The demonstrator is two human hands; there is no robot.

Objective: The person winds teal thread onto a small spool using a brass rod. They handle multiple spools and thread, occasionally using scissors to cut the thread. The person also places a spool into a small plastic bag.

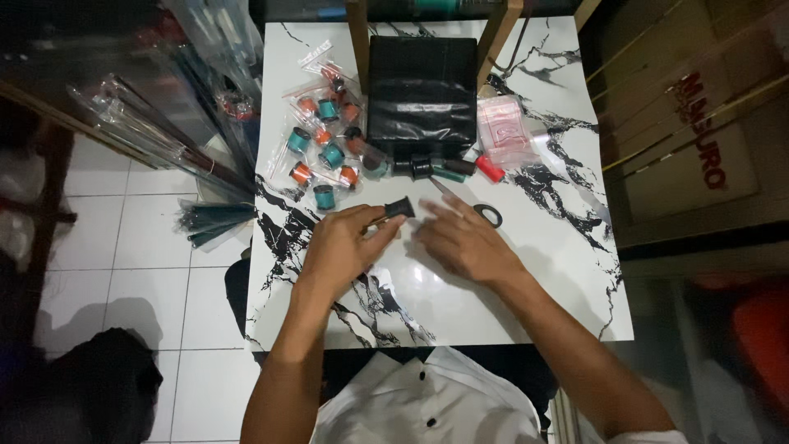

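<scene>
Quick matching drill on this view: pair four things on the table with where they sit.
Things:
1. black spool
2. scissors
3. black bag
4. red spool

Places:
A. at the table's far edge, centre
B. pinched in the left hand
C. just beyond the right hand
D. beside the pink-printed clear packet

Pairs: 1-B, 2-C, 3-A, 4-D

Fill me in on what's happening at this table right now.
A person in a white shirt sits at a marble-patterned table. Their left hand pinches a small black spool between thumb and fingers, while the right hand lies open beside it, holding nothing. Behind the hands lie bagged teal and orange spools, a black bag, a red spool and scissors.
</scene>
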